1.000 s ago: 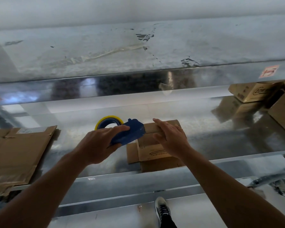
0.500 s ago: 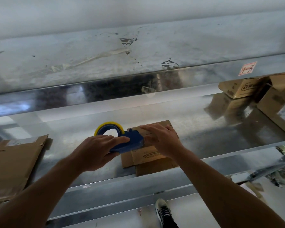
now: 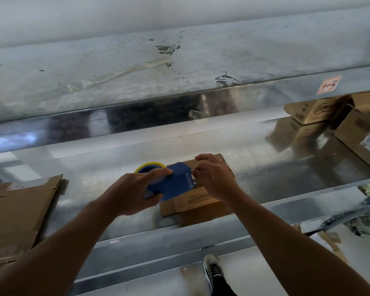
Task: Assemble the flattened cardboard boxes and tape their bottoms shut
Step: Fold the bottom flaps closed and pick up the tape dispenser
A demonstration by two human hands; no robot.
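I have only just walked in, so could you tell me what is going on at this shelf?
A person works on a small cardboard box on a metal shelf. The left hand grips a blue tape dispenser just above the box; the right hand has its fingertips curled at the dispenser's front, apparently picking at the tape end, which is too faint to see. Flattened cardboard lies to the left, and other boxes stand at far right.

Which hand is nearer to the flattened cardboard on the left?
Left. The left hand, gripping the blue tape dispenser, is to the right of the flattened cardboard; the right hand is farther right, over the small box.
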